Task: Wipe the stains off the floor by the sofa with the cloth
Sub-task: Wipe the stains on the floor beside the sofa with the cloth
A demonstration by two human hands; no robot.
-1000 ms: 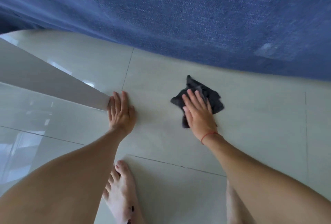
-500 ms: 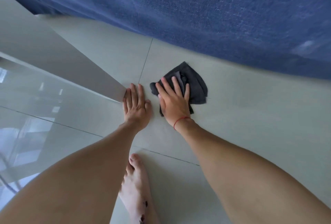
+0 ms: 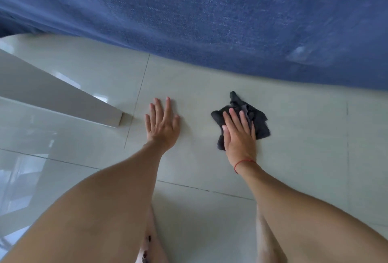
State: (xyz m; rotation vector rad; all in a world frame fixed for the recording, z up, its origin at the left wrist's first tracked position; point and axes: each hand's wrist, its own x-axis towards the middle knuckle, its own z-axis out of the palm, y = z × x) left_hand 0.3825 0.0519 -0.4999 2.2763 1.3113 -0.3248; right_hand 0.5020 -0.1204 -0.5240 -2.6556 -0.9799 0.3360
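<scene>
A crumpled dark grey cloth (image 3: 259,120) lies on the pale tiled floor (image 3: 304,147), a short way in front of the blue sofa (image 3: 210,21). My right hand (image 3: 239,134) presses flat on the cloth's near part, fingers spread over it; a red string circles the wrist. My left hand (image 3: 162,124) rests palm down on the bare tile to the left of the cloth, fingers apart, holding nothing. No stain is plain to see on the glossy tiles around the cloth.
A white slanted panel (image 3: 52,94) comes in from the left and ends in a corner beside my left hand. The sofa's lower edge runs across the top. My bare foot (image 3: 147,248) shows between my forearms at the bottom.
My right hand has slid the cloth to the right, away from my left hand, after a sweep to the left half a second ago. My left hand stays planted on the tile.
</scene>
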